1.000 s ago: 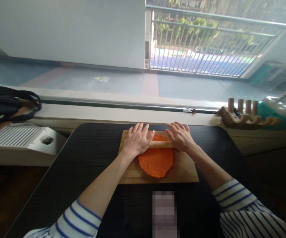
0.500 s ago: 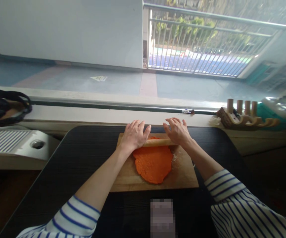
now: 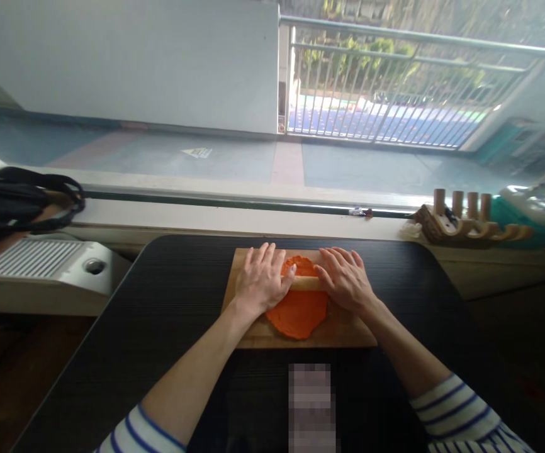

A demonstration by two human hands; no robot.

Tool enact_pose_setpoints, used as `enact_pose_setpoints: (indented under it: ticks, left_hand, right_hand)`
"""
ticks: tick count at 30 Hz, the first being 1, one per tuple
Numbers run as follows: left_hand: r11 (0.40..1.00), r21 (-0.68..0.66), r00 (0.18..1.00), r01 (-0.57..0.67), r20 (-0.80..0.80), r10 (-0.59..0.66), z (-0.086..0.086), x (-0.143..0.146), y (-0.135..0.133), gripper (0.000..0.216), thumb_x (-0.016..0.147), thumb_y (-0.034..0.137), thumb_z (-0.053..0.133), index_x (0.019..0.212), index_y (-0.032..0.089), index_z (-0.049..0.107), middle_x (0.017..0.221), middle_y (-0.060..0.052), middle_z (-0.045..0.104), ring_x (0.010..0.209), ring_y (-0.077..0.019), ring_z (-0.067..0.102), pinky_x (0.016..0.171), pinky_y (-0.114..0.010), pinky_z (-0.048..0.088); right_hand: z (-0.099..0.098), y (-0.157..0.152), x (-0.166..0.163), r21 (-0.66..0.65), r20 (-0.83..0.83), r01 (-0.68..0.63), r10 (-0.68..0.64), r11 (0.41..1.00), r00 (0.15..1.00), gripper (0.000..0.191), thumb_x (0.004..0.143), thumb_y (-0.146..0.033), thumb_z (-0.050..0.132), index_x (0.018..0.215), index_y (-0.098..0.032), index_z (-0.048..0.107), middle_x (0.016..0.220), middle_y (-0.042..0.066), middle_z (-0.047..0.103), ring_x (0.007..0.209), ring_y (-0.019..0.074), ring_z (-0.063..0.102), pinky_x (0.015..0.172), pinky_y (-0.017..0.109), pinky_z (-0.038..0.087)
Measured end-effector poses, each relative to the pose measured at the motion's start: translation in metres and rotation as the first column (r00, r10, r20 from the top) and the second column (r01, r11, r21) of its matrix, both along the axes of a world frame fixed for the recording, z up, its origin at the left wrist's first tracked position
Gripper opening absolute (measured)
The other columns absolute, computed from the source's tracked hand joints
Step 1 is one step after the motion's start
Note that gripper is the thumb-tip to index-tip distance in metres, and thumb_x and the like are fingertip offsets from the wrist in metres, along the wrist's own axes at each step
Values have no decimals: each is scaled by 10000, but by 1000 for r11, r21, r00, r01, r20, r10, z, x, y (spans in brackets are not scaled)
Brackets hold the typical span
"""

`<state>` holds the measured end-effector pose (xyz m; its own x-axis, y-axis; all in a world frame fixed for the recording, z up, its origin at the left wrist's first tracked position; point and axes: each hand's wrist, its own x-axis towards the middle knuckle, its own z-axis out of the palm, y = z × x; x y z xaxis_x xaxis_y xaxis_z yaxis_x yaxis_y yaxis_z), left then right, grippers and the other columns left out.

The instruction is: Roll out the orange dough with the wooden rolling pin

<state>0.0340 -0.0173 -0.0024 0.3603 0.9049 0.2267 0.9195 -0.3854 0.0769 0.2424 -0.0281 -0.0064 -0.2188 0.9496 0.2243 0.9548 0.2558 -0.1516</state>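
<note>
Left hand (image 3: 262,280) and right hand (image 3: 348,280) lie flat over the two ends of a pale roller (image 3: 305,284), fingers stretched forward rather than wrapped around it. Compared with half a second ago, the roller sits nearer the person across the orange sheet (image 3: 298,316), and more orange shows beyond it, which suggests a rolling stroke drawn back over the sheet's middle. Beneath are a wooden board (image 3: 343,331) and a black table (image 3: 173,302)

The 2 white sleeves (image 3: 456,406) bear blue stripes, leaving 2 forearms (image 3: 187,380) bare.
</note>
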Motion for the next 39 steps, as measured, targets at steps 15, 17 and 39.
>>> enact_pose_setpoints:
  ticks: [15,17,39]
  left_hand:
    - [995,-88,998,-42,41,45,3,1,31,605,947,509,189,1321,135,484,1391,-152,479,1329,-271,367,1079,-464,285]
    - [995,-90,998,-41,45,45,4,1,35,600,947,512,195,1310,134,489,1380,-152,490,1315,-272,384,1068,-458,299]
    - [999,-16,999,-49,10,49,-1,0,7,556,944,464,236,1293,139,521,1360,-153,513,1309,-286,394,1086,-487,268]
  right_hand:
    - [10,47,0,-113,32,0,3,994,999,455,962,-455,263,1302,-231,466,1411,101,443,1330,277,303,1034,565,258]
    - [11,52,0,-148,29,-3,7,989,1000,451,964,-454,260,1306,-235,456,1414,106,439,1330,282,301,1021,590,263]
    - [2,14,0,-33,-5,-12,12,999,1000,476,961,-461,273,1317,-208,462,1370,102,498,1311,254,348,1066,525,225]
